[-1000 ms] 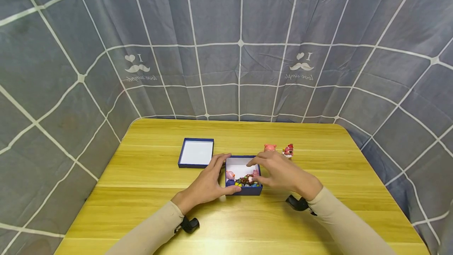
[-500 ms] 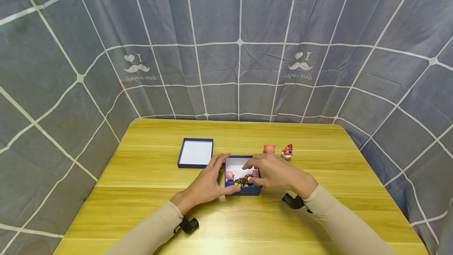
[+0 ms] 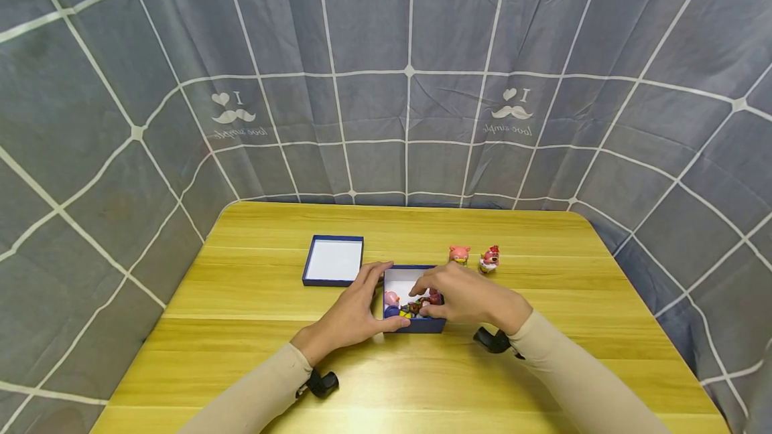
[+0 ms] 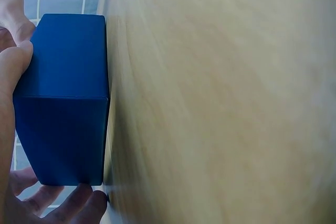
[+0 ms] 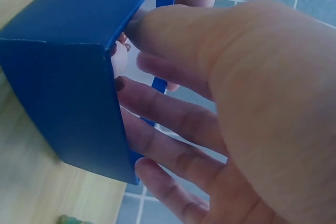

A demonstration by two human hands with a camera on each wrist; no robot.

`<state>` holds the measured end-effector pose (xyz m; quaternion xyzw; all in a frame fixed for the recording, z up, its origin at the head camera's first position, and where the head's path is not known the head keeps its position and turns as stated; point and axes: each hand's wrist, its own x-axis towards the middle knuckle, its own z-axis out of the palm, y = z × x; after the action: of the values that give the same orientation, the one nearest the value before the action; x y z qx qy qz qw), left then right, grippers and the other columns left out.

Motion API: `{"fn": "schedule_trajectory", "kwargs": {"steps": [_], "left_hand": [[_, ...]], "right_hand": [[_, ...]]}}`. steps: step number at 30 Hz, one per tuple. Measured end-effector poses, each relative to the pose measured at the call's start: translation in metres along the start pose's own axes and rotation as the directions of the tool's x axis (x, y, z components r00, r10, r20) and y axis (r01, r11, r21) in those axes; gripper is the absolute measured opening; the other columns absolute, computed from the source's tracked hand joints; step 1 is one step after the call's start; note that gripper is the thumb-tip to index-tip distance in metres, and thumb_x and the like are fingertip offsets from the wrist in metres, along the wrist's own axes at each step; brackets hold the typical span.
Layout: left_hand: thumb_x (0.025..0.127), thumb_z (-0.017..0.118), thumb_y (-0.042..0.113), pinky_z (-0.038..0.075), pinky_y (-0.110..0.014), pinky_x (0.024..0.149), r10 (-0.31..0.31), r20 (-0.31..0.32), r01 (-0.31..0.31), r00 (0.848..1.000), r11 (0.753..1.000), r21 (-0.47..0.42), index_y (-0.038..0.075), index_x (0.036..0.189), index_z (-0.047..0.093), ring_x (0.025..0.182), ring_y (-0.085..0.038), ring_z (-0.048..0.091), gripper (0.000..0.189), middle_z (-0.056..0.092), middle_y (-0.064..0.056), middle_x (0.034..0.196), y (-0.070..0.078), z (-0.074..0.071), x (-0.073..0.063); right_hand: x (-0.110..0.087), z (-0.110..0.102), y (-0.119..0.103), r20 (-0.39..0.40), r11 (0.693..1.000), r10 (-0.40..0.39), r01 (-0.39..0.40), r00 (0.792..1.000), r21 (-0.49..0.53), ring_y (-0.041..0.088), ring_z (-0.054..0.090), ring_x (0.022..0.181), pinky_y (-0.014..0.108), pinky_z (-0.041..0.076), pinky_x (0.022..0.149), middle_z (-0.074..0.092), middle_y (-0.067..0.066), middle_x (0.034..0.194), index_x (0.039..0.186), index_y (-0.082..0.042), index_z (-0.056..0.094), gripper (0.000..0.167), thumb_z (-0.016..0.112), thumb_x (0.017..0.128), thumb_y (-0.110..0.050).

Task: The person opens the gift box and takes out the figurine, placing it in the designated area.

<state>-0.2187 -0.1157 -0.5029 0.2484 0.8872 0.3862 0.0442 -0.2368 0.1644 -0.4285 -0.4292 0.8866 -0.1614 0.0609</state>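
Since the earlier frame, the right hand (image 3: 473, 293) has shifted slightly left and lower over the box (image 3: 416, 327); a pink figure (image 3: 459, 254) beyond it is now exposed further down. The left hand (image 3: 345, 313) and the box show no evident change of position.

Left to right: a shallow blue lid (image 3: 334, 260) with a white inside lies inner face up on the wooden table (image 3: 253, 333), to the far left of the box. The left hand grips the box, thumb at the near wall, fingers round the left side towards the far corner.

The box stands upright and uncovered at mid-table. At its near left inside lie a pink toy (image 3: 391, 299), a blue toy (image 3: 392, 311) and a yellow toy (image 3: 405, 315); a brown toy (image 3: 415, 307) lies right of these.

The right hand reaches in over the right wall, fingers bent and parted, thumb apart from the forefinger. Whether it has hold of any toy cannot be told.

The pink figure stands on the table at far right of the box, with a red figure (image 3: 490, 259) just to its right. A grey checked cloth (image 3: 374, 106) hangs behind.
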Motion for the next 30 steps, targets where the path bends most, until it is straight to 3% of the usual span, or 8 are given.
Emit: {"fn": "schedule_trajectory", "kwargs": {"steps": [12,30], "left_hand": [[0.096,0.091,0.067,0.056,-0.061,0.128,-0.001,0.004,0.001,1.0,1.0,-0.006,0.018,0.183,0.035,0.155,-0.04,0.063,0.115,0.037,-0.008,0.186,0.0,-0.0007,0.0003],[0.096,0.09,0.07,0.056,-0.06,0.127,-0.003,0.005,0.003,1.0,1.0,-0.004,0.019,0.183,0.034,0.155,-0.039,0.064,0.116,0.037,-0.007,0.186,-0.0027,-0.0016,0.0006]], "right_hand": [[0.0073,0.0021,0.0025,0.022,0.999,-0.044,0.044,0.999,0.008,0.009,0.073,0.088,0.021,0.058,0.08,0.086,-0.005,0.102,0.119,-0.011,0.091,0.016,0.088,0.104,-0.01],[0.01,0.0048,0.0034,0.048,0.999,-0.033,0.032,0.998,0.016,0.008,0.069,0.092,0.021,0.058,0.081,0.084,-0.007,0.104,0.116,-0.015,0.091,0.016,0.088,0.103,-0.006]]}}
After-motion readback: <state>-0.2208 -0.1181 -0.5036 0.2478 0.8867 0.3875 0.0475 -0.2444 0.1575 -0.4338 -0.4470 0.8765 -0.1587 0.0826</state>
